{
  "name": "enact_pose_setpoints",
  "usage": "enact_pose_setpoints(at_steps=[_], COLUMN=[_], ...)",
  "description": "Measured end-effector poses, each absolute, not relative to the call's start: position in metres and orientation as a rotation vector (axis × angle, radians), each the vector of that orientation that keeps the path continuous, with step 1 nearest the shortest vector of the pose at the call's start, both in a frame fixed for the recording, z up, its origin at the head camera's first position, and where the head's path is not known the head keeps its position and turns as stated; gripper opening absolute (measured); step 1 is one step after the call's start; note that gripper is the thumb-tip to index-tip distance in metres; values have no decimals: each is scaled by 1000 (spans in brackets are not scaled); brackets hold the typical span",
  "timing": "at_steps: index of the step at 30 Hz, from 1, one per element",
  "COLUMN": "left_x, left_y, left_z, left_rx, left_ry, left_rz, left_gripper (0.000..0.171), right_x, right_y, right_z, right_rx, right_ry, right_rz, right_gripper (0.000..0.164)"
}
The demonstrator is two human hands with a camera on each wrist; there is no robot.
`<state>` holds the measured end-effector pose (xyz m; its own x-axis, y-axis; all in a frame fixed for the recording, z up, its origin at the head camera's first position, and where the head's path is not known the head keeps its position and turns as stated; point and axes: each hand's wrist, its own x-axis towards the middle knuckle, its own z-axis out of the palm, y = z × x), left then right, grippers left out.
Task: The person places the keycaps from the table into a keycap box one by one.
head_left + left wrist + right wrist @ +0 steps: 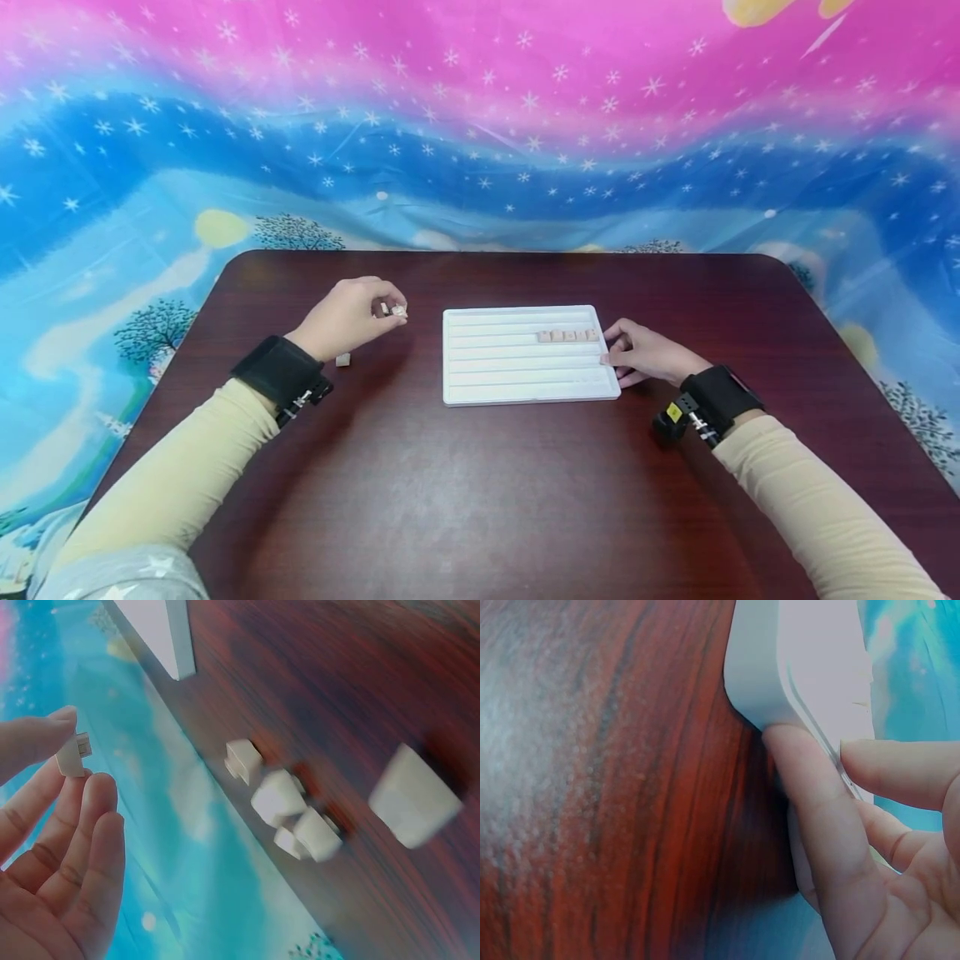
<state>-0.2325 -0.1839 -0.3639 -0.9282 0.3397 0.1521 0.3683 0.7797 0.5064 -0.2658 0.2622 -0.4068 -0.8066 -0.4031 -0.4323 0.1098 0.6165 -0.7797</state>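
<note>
My left hand (347, 315) is over the table's left side, pinching a small cream keycap (71, 758) between thumb and fingers. Its underside stem faces sideways in the left wrist view. Several loose keycaps (279, 798) lie on the table close by, and a larger-looking keycap (414, 799) lies apart from them. A white ridged tray (517, 367) lies at mid-table. Along one of its upper rows, at the right end, stand several keycaps (570, 336) with faint marks. My right hand (651, 353) holds the tray's right edge, thumb at the rim and fingers against the side.
The dark brown wooden table (442, 492) has rounded far corners. Behind it hangs a pink and blue cloth (480, 150) with snowflakes and trees. Both wrists wear black bands (277, 377) with small devices attached.
</note>
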Motion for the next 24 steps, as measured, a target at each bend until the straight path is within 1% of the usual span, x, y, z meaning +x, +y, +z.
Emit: enact_pose_setpoints(at_steps=[8, 15, 24], left_x=[-240, -248, -255], left_y=[-159, -137, -115], left_z=[-368, -375, -375], left_rx=[-646, -713, -795], left_ry=[-2930, -2932, -2913], left_rz=[-829, -819, -808], left_gripper=[22, 20, 22], right_x=[-266, -266, -265], right_y=[261, 260, 262], right_z=[-406, -408, -407], right_rx=[-226, -216, -218], right_ry=[2265, 2261, 2263], right_rz=[-1133, -1145, -1151], right_gripper=[45, 44, 45])
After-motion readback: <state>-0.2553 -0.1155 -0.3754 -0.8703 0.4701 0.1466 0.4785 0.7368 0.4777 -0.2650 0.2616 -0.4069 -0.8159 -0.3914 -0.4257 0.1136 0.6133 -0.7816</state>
